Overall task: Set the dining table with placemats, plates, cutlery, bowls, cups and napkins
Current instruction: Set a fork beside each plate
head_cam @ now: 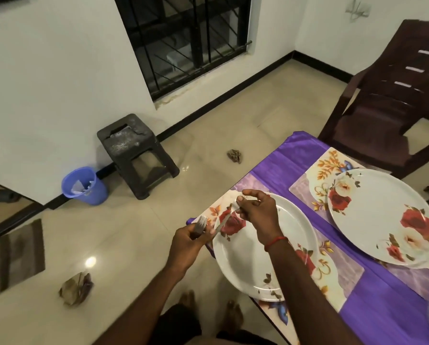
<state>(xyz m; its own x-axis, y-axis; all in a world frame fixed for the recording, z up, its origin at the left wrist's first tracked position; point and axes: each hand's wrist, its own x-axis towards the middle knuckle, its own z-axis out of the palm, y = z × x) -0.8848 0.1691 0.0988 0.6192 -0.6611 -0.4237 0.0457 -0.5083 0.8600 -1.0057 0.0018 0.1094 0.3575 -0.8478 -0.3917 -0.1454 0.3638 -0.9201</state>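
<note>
While your left hand (188, 241) curls around a bundle of forks (201, 223) with the tines up, your right hand (257, 212) pinches one piece of cutlery (223, 221) (probably a fork, though blur hides its head) just above the near plate (245, 265). That plate sits on a floral placemat (345, 275) at the corner of the purple-covered desk (372, 317). Farther along, a second plate (377, 215) lies on a second placemat (325, 165).

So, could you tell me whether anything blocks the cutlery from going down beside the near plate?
Nothing visible does. The right hand pinches one cutlery piece above the near plate; the bare placemat strip beside it holds no other object.
</note>
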